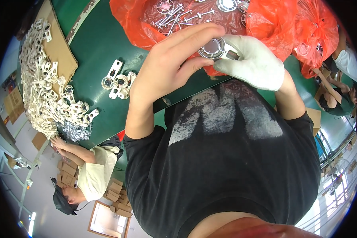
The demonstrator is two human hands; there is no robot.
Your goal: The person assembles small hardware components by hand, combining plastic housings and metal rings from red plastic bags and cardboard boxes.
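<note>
Between my two hands is a small silver part (211, 49) with a round, spoked head, a dark centre and a flat slotted arm. My bare left hand (168, 59) has its thumb and fingers closed around the round head. A white glove covers my right hand (254, 59), which grips the slotted arm. Just beyond, a red plastic bag (131, 20) lies spread out, holding several thin metal rods (172, 20) and round spoked pieces (227, 4). Left of my left forearm, a few similar slotted parts (120, 81) rest on the green table (95, 47).
A large heap of pale slotted parts (39, 83) covers the table's left end, beside brown cardboard (67, 59). Small clear pieces (77, 133) lie at its near edge, where a co-worker's hands (59, 144) reach in. Another red bag (315, 31) bulges at the right, near other people.
</note>
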